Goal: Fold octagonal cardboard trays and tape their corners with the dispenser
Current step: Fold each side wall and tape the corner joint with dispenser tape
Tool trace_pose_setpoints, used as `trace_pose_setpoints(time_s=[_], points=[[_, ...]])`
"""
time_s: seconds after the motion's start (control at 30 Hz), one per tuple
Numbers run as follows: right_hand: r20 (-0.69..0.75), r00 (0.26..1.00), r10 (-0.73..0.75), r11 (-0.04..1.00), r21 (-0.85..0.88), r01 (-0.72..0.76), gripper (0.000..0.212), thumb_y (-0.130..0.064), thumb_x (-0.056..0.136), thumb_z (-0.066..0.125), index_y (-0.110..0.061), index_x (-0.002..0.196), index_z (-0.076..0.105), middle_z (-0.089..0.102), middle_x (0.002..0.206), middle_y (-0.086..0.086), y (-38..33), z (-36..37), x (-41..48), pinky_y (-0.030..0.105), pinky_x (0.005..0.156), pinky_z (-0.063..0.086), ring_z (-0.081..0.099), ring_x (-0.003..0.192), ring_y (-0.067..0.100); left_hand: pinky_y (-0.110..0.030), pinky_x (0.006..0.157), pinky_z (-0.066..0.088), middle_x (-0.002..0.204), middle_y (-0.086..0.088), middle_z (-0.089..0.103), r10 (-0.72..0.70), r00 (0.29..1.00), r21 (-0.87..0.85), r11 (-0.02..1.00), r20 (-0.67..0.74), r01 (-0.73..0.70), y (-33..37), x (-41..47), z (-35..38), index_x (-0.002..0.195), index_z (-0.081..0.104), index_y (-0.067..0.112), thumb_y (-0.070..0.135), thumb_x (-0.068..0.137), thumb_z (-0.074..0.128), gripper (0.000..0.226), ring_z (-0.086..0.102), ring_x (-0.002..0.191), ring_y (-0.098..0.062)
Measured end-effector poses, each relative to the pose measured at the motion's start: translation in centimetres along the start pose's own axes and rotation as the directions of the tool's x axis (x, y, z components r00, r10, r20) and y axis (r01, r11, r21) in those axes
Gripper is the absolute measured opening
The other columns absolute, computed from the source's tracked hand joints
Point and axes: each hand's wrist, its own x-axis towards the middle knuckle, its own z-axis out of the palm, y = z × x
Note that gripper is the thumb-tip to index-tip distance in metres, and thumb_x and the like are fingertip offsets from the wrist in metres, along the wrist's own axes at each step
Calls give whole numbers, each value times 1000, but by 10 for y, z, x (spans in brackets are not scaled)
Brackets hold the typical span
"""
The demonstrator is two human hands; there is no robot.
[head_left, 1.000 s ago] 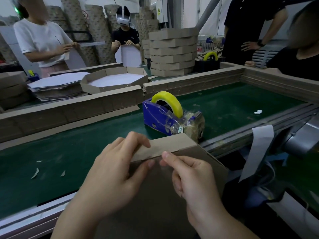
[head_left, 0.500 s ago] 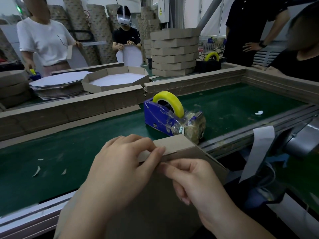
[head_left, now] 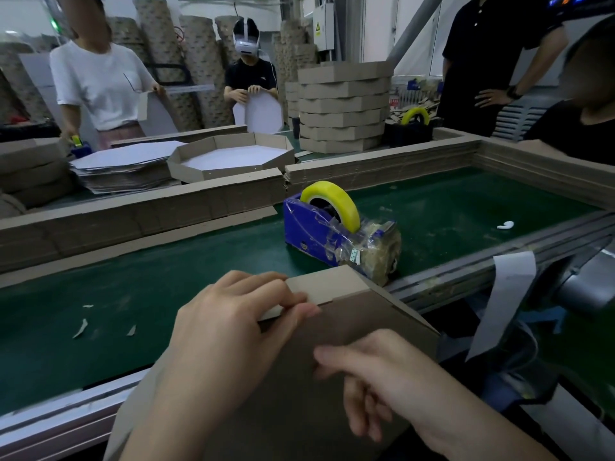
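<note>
Closest in, the right hand [head_left: 392, 384] has come off the corner. Half a second ago its fingertips were pressing the seam; now it sits lower over the brown panel, fingers loose and holding nothing. Whether it touches the board is hard to tell.

Just above it, the left hand [head_left: 233, 327] keeps its hold, thumb and fingers pinching the folded flap [head_left: 326, 284] of the cardboard tray [head_left: 359, 327]. The tray is tilted up towards the camera over the near edge of the green belt [head_left: 149, 294], its top corner reaching in over the belt.

That release reads as this corner's tape being pressed down and done. The free hand looks ready to go for another strip, or the tray gets turned to the next corner.

Just beyond the tray's top corner stands the blue tape dispenser [head_left: 312, 227], close to the belt's near edge, yellow roll [head_left: 336, 201] up, within easy reach.

Past the cardboard wall [head_left: 133, 217] along the belt's far edge lie a finished tray [head_left: 233, 161], a pile of flat blanks [head_left: 126, 168] and a tall stack of folded trays [head_left: 342, 104]. Other people stand behind, folding.
</note>
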Motion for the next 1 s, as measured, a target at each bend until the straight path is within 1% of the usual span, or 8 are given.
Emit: trace_pose_setpoints(time_s=[0.07, 0.13, 0.2, 0.47, 0.57, 0.7, 0.8, 1.0], points=[[-168, 958, -231, 973, -32, 229, 37, -48, 81, 69, -11, 75, 74, 47, 35, 1, 4, -7, -2, 20, 38, 31, 38, 29, 10, -31, 50, 53, 86, 19, 69, -3, 1000, 8, 1000, 16, 3, -2, -1, -4, 73, 67, 33, 52, 83, 54, 25, 66, 79, -11], [-407, 742, -533, 845, -204, 495, 28, -48, 81, 69, -22, 72, 76, 49, 39, -2, 3, -20, -1, 17, 43, 35, 41, 34, 5, -25, 52, 48, 88, 20, 69, -4, 999, 72, 997, 38, 1, -2, -2, -7, 77, 67, 33, 53, 82, 53, 25, 65, 81, -10], [-419, 588, -692, 714, -512, 477, 23, -45, 81, 65, -32, 95, 77, 57, 56, -7, -3, -30, 5, 14, 51, 38, 50, 50, 7, -24, 55, 44, 93, 20, 69, -4, 997, 125, 992, 81, -6, -3, -4, -9, 83, 67, 33, 55, 81, 52, 26, 65, 83, -12], [-129, 607, -784, 537, -633, 558, 43, -44, 88, 53, -28, 128, 61, 43, 79, -11, -3, -18, 14, 19, 66, 41, 53, 77, 11, -22, 58, 45, 90, 11, 66, -25, 972, 255, 966, 235, -36, 9, 5, -23, 98, 65, 29, 62, 75, 60, 41, 66, 77, -19], [-120, 597, -793, 582, -437, 686, 31, -36, 92, 53, -24, 114, 72, 49, 79, -11, -10, -25, 11, 19, 64, 40, 53, 75, 8, -18, 50, 31, 96, 18, 63, -45, 972, 170, 986, 231, 6, 21, 11, -27, 104, 62, 41, 67, 82, 41, 40, 64, 81, -11], [-219, 742, -634, 736, -463, 493, 31, -48, 86, 52, -32, 96, 76, 60, 96, -18, -16, -59, 13, 22, 80, 46, 58, 97, 3, -33, 44, 50, 98, 18, 64, -29, 985, 120, 993, 171, 8, 20, 4, -40, 104, 65, 46, 62, 86, 39, 35, 66, 80, -10], [-154, 825, -544, 786, -436, 438, 31, -45, 81, 53, -29, 93, 77, 65, 97, -21, -16, -66, 20, 6, 77, 41, 59, 98, -4, -41, 56, 54, 104, 17, 63, -75, 989, -4, 997, 130, 76, 9, -3, -44, 110, 64, 47, 59, 85, 45, 33, 66, 88, -12], [-73, 838, -540, 786, -399, 472, 32, -46, 76, 59, -35, 102, 74, 65, 99, -19, -29, -68, 31, 10, 78, 44, 59, 99, -3, -36, 78, 51, 113, 16, 62, -192, 977, -214, 955, 88, 207, -14, -20, -37, 118, 60, 48, 59, 83, 49, 39, 62, 103, -8]])
